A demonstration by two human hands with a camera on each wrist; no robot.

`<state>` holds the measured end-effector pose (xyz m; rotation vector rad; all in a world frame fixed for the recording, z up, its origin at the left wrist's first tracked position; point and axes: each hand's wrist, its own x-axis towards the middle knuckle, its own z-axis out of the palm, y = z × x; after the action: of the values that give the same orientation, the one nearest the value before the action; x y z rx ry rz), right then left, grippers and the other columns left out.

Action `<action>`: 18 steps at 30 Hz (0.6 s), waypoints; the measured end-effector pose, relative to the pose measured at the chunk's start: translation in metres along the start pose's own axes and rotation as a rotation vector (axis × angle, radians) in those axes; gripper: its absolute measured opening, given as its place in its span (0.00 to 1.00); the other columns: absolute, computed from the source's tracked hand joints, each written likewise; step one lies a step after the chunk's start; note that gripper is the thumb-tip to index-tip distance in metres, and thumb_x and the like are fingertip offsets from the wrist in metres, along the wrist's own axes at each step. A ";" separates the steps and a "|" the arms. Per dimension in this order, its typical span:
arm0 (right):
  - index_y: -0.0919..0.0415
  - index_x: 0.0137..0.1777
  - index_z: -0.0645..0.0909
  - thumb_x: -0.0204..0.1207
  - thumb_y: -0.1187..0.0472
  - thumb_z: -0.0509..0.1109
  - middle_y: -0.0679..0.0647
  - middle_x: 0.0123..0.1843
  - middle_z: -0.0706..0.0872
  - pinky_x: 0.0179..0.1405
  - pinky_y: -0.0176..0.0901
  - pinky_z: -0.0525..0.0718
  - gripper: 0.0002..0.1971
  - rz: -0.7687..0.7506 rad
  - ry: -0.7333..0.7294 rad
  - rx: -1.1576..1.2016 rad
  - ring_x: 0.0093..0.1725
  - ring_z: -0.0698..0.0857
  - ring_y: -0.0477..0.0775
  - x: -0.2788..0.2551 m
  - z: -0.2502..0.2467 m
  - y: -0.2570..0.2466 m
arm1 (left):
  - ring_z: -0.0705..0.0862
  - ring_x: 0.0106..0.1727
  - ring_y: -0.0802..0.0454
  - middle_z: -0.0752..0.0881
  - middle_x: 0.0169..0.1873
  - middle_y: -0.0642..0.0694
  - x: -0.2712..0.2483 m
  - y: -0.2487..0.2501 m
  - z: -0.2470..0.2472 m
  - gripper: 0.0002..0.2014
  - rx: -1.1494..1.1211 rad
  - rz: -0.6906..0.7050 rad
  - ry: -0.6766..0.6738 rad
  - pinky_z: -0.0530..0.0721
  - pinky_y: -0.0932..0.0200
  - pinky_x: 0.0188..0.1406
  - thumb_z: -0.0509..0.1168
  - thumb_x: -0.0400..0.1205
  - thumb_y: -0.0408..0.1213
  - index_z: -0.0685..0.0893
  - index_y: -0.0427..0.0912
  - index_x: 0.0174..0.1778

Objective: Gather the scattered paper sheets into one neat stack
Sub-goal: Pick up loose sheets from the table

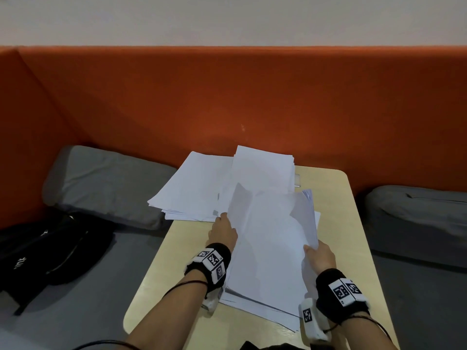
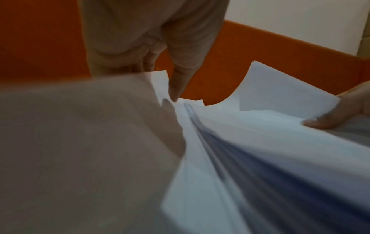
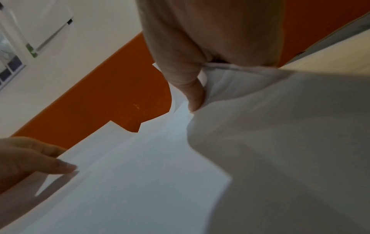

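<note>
A thick bundle of white paper sheets [image 1: 270, 236] is lifted and tilted over the beige table [image 1: 336, 210]. My left hand [image 1: 223, 223] grips its left edge, and my right hand [image 1: 313, 251] grips its right edge. In the left wrist view, thumb and finger of the left hand [image 2: 173, 98] pinch the fanned sheets [image 2: 250, 142]. In the right wrist view, the thumb of the right hand [image 3: 195, 101] presses on the bundle [image 3: 140, 174]. More sheets [image 1: 262, 309] lie flat under the bundle. Two loose piles sit at the table's far end, one to the left [image 1: 192, 190] and one behind [image 1: 262, 168].
An orange sofa back [image 1: 227, 97] rises behind the table. Grey cushions lie at the left [image 1: 106, 183] and right [image 1: 417, 218]. A black bag [image 1: 50, 248] rests on the seat to the left. The left pile overhangs the table's far left corner.
</note>
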<state>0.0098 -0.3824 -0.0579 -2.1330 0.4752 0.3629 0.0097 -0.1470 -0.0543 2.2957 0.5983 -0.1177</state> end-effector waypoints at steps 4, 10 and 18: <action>0.70 0.67 0.76 0.80 0.64 0.61 0.69 0.61 0.83 0.54 0.48 0.76 0.17 0.028 0.008 0.041 0.56 0.80 0.67 -0.001 -0.001 0.003 | 0.84 0.56 0.40 0.83 0.58 0.40 -0.004 -0.003 0.000 0.22 -0.287 -0.020 -0.041 0.85 0.48 0.57 0.62 0.80 0.31 0.68 0.40 0.70; 0.73 0.66 0.76 0.78 0.64 0.66 0.65 0.53 0.82 0.50 0.46 0.75 0.19 0.010 -0.072 0.186 0.52 0.81 0.63 -0.002 0.003 0.007 | 0.83 0.61 0.47 0.82 0.63 0.46 0.013 -0.030 0.019 0.41 -0.574 -0.094 -0.225 0.82 0.49 0.64 0.77 0.61 0.45 0.70 0.47 0.71; 0.69 0.66 0.77 0.72 0.62 0.75 0.63 0.59 0.85 0.62 0.52 0.78 0.23 -0.017 -0.169 0.419 0.59 0.83 0.63 -0.008 -0.008 -0.008 | 0.81 0.64 0.50 0.81 0.66 0.46 -0.032 -0.003 -0.007 0.28 -0.656 0.118 -0.348 0.79 0.54 0.66 0.66 0.78 0.23 0.69 0.44 0.73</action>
<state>0.0070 -0.3828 -0.0444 -1.6846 0.3949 0.3921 -0.0202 -0.1527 -0.0426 1.6175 0.2630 -0.2219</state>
